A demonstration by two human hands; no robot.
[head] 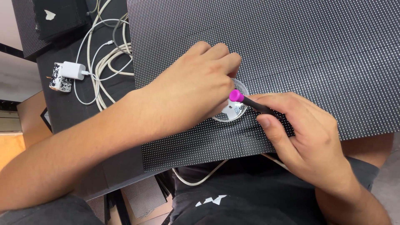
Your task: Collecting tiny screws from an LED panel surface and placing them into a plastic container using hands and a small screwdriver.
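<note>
At the bottom of the frame the person's lap showed, covered in a dark garment [233,196] with a small white mark on it. A pale cable [200,177] looped out from under the panel just above the lap.

Lower right of centre, the right hand [308,137] was closed around a slim black tool [262,107], fingers and thumb clamped along its shaft. The tool's bright magenta cap [236,96] pointed toward the middle of the frame, tilted up and left.

The cap sat just over a small clear round dish [233,112] that rested on the big black dotted panel [316,50]. Something small and shiny lay in the dish, too small to make out.

The left hand [196,87] came in from the lower left, forearm crossing the panel's edge. Its fingers curled down over the dish's upper rim, touching it; whether that grip was pinching anything inside I could not tell, since the knuckles hid the fingertips.

The panel filled the upper right and centre of the frame, lying flat across the dark desk [62,104].

Farther off, in the upper left, a white charger block [73,70] lay on the desk with a tangle of white cords [110,54] beside it. Touching the charger's left side was a small speckled black-and-white block [57,79]. At the top left corner another dark dotted panel [58,16] sat, well apart from the hands.
</note>
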